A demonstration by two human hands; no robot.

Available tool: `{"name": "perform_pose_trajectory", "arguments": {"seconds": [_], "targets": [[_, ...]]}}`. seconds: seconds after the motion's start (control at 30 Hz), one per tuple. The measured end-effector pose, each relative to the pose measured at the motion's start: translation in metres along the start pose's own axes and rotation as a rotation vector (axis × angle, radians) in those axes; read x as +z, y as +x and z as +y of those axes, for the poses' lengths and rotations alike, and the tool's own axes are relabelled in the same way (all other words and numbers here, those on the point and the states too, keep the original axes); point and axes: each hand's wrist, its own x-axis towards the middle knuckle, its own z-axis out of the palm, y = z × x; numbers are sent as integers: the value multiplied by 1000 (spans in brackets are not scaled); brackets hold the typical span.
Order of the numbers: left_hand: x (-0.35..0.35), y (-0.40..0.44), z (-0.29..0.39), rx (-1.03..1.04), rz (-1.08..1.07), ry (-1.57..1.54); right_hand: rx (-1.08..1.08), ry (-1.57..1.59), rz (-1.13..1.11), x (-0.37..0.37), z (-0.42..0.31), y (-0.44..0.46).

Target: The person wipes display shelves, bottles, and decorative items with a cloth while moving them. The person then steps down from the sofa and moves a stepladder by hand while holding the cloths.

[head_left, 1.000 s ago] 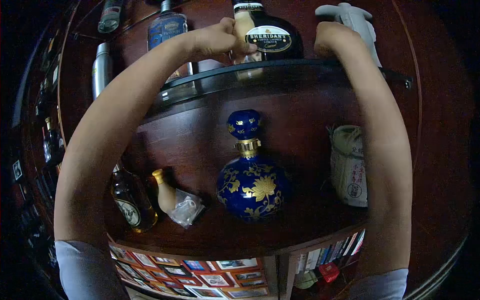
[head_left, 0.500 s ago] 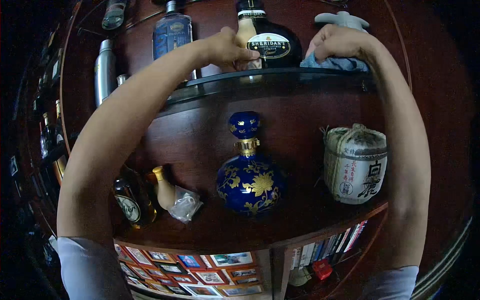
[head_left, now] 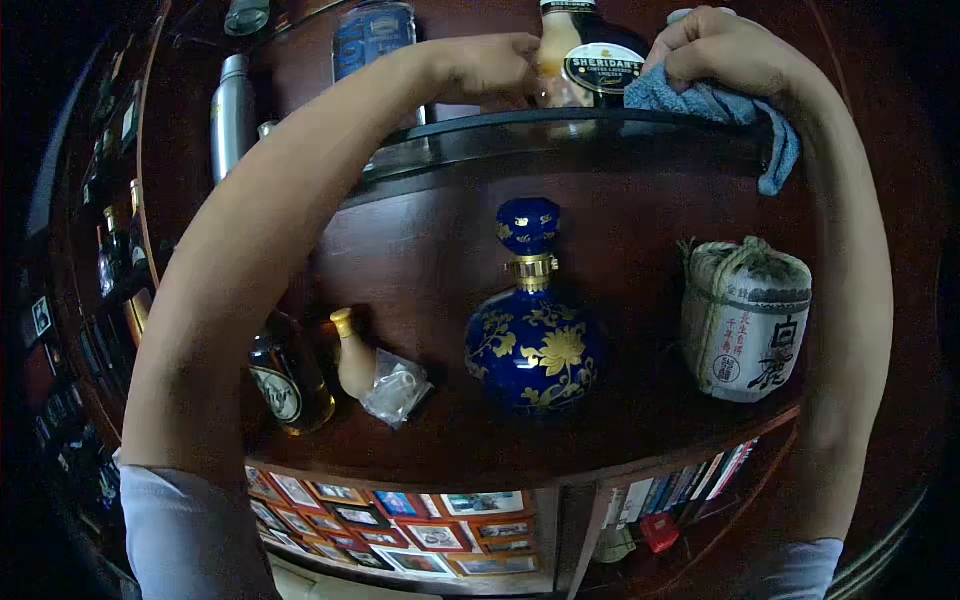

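A two-toned Sheridan's liqueur bottle [head_left: 605, 72], cream on the left and dark on the right, stands on the upper glass shelf [head_left: 560, 118]. My left hand [head_left: 490, 70] is closed at the bottle's cream side, its fingertips partly hidden. In my right hand [head_left: 715, 50] a blue cloth [head_left: 690, 95] is bunched up against the bottle's right side. One end of the cloth hangs down over the shelf edge.
Below stand a blue and gold bottle [head_left: 532, 350], a straw-topped white cask [head_left: 745, 320], a small tan bottle [head_left: 353, 355], a plastic packet [head_left: 398, 390] and a dark bottle [head_left: 290, 375]. A blue bottle [head_left: 375, 40] and silver flask [head_left: 232, 115] are upper left.
The view has shifted, so things appear farther right and slightly higher. The cloth has moved closer to the liqueur bottle, and its end now dangles. My left thumb no longer shows across the bottle's front.
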Motion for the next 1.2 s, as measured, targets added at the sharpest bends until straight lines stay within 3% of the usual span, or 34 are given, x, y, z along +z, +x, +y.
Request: {"name": "perform_pose_trajectory", "arguments": {"seconds": [0.07,0.1,0.17,0.33,0.43,0.47,0.57,0.7,0.87,0.97,1.13,1.2], "targets": [[-5,-1,0,-12,-35,45,788,-37,168,20,-30,46],[-8,5,-8,44,133,130,1179,-61,252,25,-37,64],[-20,9,-20,154,473,304,1090,-47,173,27,-34,88],[-85,-57,-45,228,620,613,850,-11,-87,48,0,142],[-120,-70,-93,246,824,763,859,133,-12,77,19,175],[-117,-68,-107,245,833,761,855,126,-15,81,22,183],[-100,-53,-136,-59,763,335,935,-69,-239,88,22,207],[-88,-67,-112,-182,615,68,985,-71,-321,85,14,210],[-88,-78,-100,-259,555,0,1021,-35,-352,85,3,213],[-90,-72,-101,-277,619,-70,952,162,-180,83,7,201],[-94,-69,-102,-248,611,-86,908,275,-170,64,-5,192],[-90,-80,-82,-265,729,-96,1017,214,-198,64,-1,191]]}}
